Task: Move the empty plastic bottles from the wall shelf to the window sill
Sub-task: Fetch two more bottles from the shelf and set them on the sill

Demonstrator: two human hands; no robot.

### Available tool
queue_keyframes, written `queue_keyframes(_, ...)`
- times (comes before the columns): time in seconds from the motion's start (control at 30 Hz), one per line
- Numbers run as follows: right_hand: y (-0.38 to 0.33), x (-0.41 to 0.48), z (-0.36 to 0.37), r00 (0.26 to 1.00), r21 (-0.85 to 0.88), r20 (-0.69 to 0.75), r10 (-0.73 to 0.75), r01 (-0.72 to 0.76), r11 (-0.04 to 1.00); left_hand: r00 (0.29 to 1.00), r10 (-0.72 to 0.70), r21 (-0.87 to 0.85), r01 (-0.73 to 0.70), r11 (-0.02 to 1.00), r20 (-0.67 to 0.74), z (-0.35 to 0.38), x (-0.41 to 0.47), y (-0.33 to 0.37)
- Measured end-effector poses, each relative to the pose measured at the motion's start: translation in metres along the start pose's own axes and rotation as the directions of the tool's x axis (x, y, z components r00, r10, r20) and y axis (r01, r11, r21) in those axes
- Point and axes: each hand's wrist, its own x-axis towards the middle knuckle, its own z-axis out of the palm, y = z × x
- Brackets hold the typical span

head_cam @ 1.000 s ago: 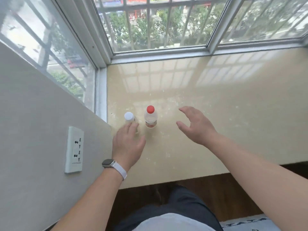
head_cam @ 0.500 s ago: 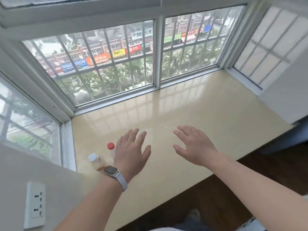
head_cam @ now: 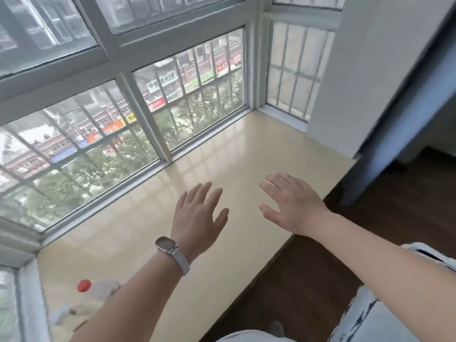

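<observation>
Two clear plastic bottles stand on the cream window sill at its near left corner. The red-capped bottle shows beside my left forearm. The white-capped bottle is blurred and partly hidden by that arm. My left hand, with a watch on the wrist, hovers over the middle of the sill, fingers spread and holding nothing. My right hand hovers to its right, also spread and holding nothing. The wall shelf is out of view.
Barred windows run along the far and left sides of the sill. A white wall and a grey-blue curtain close the right end. Dark wood floor lies below the sill's front edge.
The view has swung right and up, so the bottles have slid to the lower left corner. Both hands have come away from the bottles and now hover over the middle of the sill.
</observation>
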Motion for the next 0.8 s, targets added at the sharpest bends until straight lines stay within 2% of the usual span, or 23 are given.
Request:
queue_keyframes(0.2,0.086,-0.049,-0.021,0.985,-0.01,-0.078,0.151,-0.152,0.988,0.975,0.221,0.019,-0.221,0.975,0.027,0.01,0.058,0.093)
queue_keyframes(0.4,0.145,-0.1,-0.03,0.935,0.024,-0.158,0.319,-0.319,0.947,0.905,0.424,0.002,-0.424,0.905,0.027,0.022,0.098,0.167)
queue_keyframes(0.8,0.227,-0.168,-0.035,0.735,0.08,-0.304,0.606,-0.615,0.785,0.675,0.736,-0.065,-0.734,0.676,0.046,0.069,0.171,0.287)
